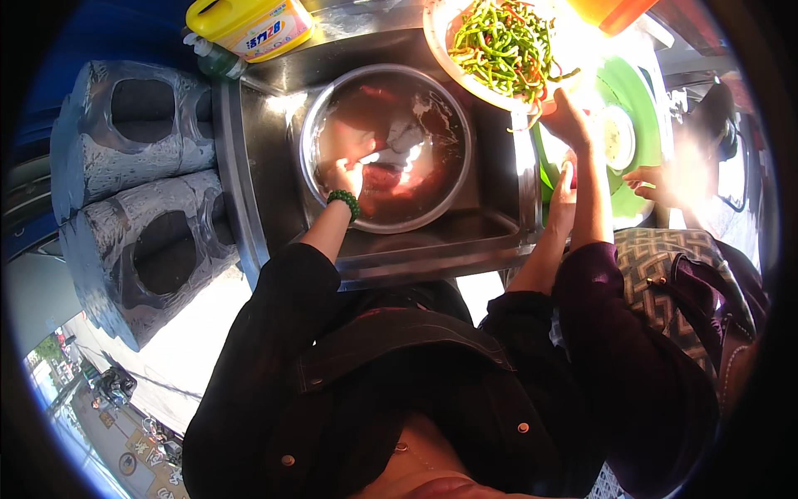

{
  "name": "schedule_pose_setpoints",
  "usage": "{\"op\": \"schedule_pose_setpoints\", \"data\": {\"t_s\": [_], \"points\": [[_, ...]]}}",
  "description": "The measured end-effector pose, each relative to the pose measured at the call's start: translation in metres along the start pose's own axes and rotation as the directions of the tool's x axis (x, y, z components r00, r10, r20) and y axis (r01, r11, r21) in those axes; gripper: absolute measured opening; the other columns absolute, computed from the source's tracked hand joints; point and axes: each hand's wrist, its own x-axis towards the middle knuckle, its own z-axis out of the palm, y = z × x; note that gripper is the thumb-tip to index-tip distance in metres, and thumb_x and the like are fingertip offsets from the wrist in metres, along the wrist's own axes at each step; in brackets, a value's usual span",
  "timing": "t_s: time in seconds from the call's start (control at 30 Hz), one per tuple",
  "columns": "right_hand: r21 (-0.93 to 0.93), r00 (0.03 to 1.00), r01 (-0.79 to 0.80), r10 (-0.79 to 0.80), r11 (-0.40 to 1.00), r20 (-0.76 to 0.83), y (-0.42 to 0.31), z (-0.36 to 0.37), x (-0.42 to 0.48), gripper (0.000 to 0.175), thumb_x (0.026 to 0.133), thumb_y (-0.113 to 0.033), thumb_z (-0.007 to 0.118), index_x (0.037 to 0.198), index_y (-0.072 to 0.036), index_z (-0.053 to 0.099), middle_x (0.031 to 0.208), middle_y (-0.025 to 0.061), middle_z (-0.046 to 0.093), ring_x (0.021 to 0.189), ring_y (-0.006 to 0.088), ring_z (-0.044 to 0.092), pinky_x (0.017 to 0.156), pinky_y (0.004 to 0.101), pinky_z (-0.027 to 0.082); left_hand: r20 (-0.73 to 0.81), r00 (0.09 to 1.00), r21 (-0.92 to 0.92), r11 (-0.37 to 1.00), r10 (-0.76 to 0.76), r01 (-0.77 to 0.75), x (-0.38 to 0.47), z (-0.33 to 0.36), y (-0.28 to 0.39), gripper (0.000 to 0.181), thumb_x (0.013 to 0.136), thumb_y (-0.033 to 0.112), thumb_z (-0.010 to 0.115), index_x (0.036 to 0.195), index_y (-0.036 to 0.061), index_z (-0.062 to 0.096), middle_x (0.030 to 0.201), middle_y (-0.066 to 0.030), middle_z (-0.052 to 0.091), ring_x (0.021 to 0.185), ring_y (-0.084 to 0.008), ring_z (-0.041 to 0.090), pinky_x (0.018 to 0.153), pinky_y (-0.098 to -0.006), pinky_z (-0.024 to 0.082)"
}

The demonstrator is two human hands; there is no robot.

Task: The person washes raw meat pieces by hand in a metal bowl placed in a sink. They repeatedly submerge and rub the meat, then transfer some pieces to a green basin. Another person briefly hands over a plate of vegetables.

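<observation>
My left hand point(345, 178), with a green bead bracelet on its wrist, reaches into a round stainless steel basin point(464, 181). Cloudy reddish water fills the basin, and dark red pieces that look like meat point(381, 178) lie in it. The fingertips are at or under the water, so any grip is hidden. Off to the right, my right hand point(565, 187) is beside a green plastic basin point(648, 125). A co-worker's forearm covers part of it; something reddish shows by its fingers. Green and red chillies point(502, 53) fill a pale bowl point(439, 56) above.
The basin stands in a metal sink point(274, 181). A yellow detergent jug point(255, 28) and a pump bottle point(218, 59) are behind it. Wrapped stacked packs point(143, 187) line the left side. A co-worker's hands point(566, 121) reach in from the right, one at the chilli bowl.
</observation>
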Motion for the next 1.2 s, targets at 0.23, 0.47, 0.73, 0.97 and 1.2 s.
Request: {"op": "schedule_pose_setpoints", "data": {"t_s": [0.23,0.47,0.73,0.97,1.2], "points": [[-0.058,0.927,0.368,-0.371,0.928,-0.057,-0.012,0.044,-0.078,0.038,0.090,-0.018,0.057,0.123,0.000,0.054,0.119,0.0196,0.059,0.109,0.0371,0.056,0.093,0.0430,0.045,0.044,0.977,0.299,0.930,0.208,-0.212,0.052,-0.004,0.023,0.083,0.080,0.045,0.067,0.145,0.0115,0.029,0.145,-0.0258,0.031,0.129,-0.0426,0.039,0.106,-0.0504,0.035],[0.080,0.769,0.298,-0.289,0.951,0.570,-0.081,0.232,-0.051,0.072,0.088,-0.042,0.058,0.144,-0.005,0.032,0.142,0.0214,0.039,0.127,0.0447,0.039,0.104,0.0512,0.036,0.039,0.981,0.433,0.888,-0.192,0.156,0.030,0.020,0.067,0.079,0.090,0.056,0.048,0.151,0.0197,0.016,0.137,-0.0228,0.047,0.123,-0.0441,0.047,0.104,-0.0533,0.034],[0.027,0.431,0.820,-0.649,0.571,0.627,-0.051,0.248,-0.093,0.049,0.095,-0.036,0.046,0.143,-0.025,0.040,0.143,0.0088,0.044,0.130,0.0336,0.041,0.107,0.0461,0.034,0.121,0.950,0.688,0.666,0.288,-0.289,0.038,-0.003,0.058,0.061,0.084,0.039,0.061,0.132,0.0075,0.040,0.121,-0.0177,0.054,0.113,-0.0342,0.050,0.097,-0.0460,0.039],[-0.088,0.677,0.559,-0.393,0.824,0.622,-0.061,0.268,-0.014,0.031,0.094,-0.028,0.052,0.117,-0.010,0.061,0.102,0.0149,0.063,0.103,0.0305,0.060,0.088,0.0407,0.047,0.245,0.707,0.576,0.487,0.663,-0.657,-0.003,0.023,0.062,0.047,0.087,0.013,0.051,0.133,0.0065,0.045,0.135,-0.0159,0.045,0.114,-0.0336,0.052,0.095,-0.0419,0.043],[-0.176,0.778,0.342,-0.173,0.923,0.605,-0.108,0.116,0.027,0.030,0.094,-0.026,0.051,0.116,-0.007,0.060,0.104,0.0152,0.063,0.105,0.0288,0.060,0.089,0.0395,0.047,0.715,0.689,0.449,0.676,0.122,-0.585,-0.009,0.030,0.126,0.048,0.086,0.018,0.052,0.131,0.0015,0.045,0.126,-0.0283,0.046,0.117,-0.0455,0.050,0.099,-0.0480,0.044]]}}
